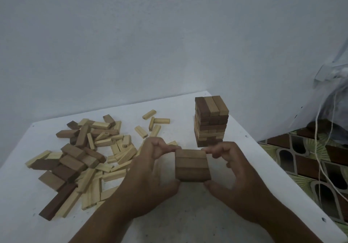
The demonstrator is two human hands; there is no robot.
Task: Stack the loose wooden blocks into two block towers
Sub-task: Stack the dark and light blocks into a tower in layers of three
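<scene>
While both hands are working at the centre of the head view, the left hand (150, 169) and the right hand (239, 175) are pinching a squared layer of three brown blocks (192, 165) between them, thumbs at the near edge and fingertips curled onto the far edge, so each hand is clamped on that layer. It is sitting low over the white table (188, 214); whether it is resting on the surface or on a hidden layer beneath I cannot tell. This looks like the start of the second tower.

At one o'clock from the hands, the finished-looking tower (211, 122) is standing upright, close behind the right fingertips. At nine to ten o'clock the loose pile (81, 160) of pale and dark blocks is lying scattered (a large share, so the task seems roughly half done), with a few stray pale blocks (152, 124) at eleven o'clock.

The main risk is the right hand's knuckles nudging the standing tower when letting go. Uneven squeezing could also be skewing the three blocks, leaving a crooked base for everything stacked above.
</scene>
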